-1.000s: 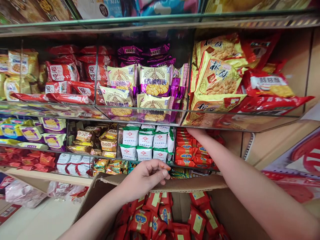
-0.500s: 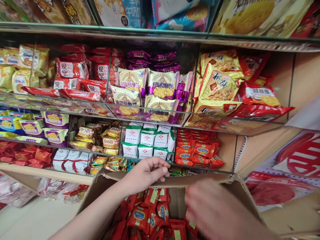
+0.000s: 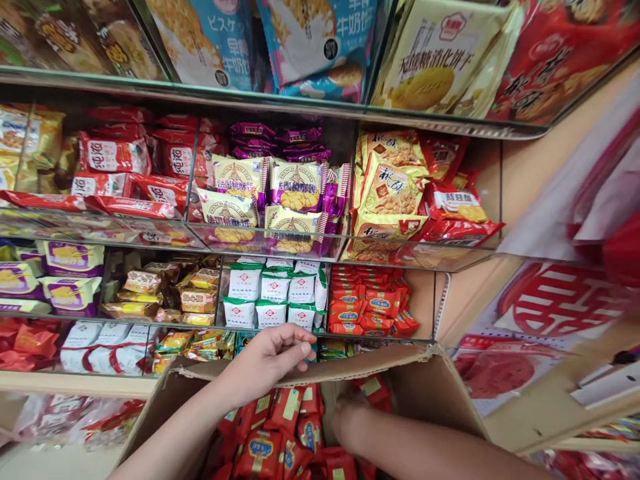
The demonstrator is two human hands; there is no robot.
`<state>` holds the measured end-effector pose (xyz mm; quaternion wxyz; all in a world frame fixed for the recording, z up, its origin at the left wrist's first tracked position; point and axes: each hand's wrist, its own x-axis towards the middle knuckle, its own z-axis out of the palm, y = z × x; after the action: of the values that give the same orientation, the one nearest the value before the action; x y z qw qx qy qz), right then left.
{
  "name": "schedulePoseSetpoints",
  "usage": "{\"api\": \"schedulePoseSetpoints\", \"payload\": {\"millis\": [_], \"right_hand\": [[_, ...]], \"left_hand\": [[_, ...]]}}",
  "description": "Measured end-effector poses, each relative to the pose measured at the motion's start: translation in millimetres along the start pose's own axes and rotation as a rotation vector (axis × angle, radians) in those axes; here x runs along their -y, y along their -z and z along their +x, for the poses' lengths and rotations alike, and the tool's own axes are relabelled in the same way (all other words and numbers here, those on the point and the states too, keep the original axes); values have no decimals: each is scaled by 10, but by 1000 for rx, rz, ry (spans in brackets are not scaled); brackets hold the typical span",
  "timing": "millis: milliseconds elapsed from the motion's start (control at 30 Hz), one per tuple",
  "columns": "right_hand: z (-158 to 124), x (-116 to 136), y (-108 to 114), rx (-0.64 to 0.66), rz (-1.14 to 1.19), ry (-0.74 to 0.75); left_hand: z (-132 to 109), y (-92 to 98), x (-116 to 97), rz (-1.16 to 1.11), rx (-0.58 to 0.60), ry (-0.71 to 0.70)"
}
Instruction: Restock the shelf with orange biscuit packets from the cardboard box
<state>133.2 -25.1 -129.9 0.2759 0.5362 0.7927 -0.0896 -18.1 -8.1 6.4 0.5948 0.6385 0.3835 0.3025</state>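
Note:
Below the shelves stands an open cardboard box [image 3: 425, 387] holding many small red packets [image 3: 261, 453] with blue-and-gold labels. My left hand [image 3: 280, 353] is over the box's far rim, close to the lowest shelves. Its fingers are curled toward the thumb, and a small orange patch shows at a fingertip; what it belongs to is unclear. Deep in the box, my right hand [image 3: 350, 417] reaches among the red packets, slightly blurred. Its fingers are hidden, and another red packet [image 3: 375, 390] lies just beyond it. Similar red packets [image 3: 383, 303] are stacked in a right-hand shelf compartment.
Glass-fronted shelves hold white-and-green packets [image 3: 274, 288], purple-and-cream biscuit packs [image 3: 296, 183] and yellow packs [image 3: 395, 190]. Large blue bags [image 3: 320, 40] stand on the top shelf, whose edge overhangs. Red decorations [image 3: 565, 300] hang at the right.
My right hand has moved down and left into the box, from above its right side. My left hand keeps its curled pose. The view has shifted right and tilted up slightly.

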Motion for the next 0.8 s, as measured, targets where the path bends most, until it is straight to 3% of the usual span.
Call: {"api": "schedulePoseSetpoints", "payload": {"millis": [133,233,333,433,500,533,633,800], "right_hand": [[153,32,-282,-66,57,-15],[61,87,-281,-123,106,22],[-318,43,31,-193,165,108],[-894,-197,607,-250,224,254],[-1188,-416,996,-188,427,390],[-1265,-515,1148,-231,565,417],[-1205,-700,1346,-329,897,414],[-798,-691,1181,-394,1279,436]], "left_hand": [[9,11,4,-40,8,2],[16,12,-5,-49,11,12],[15,10,-12,-50,5,27],[13,15,-5,-26,2,9],[11,25,3,-38,22,-15],[9,31,5,-59,39,-22],[-5,42,-8,-118,73,-50],[-18,9,-46,-117,101,-77]]}}
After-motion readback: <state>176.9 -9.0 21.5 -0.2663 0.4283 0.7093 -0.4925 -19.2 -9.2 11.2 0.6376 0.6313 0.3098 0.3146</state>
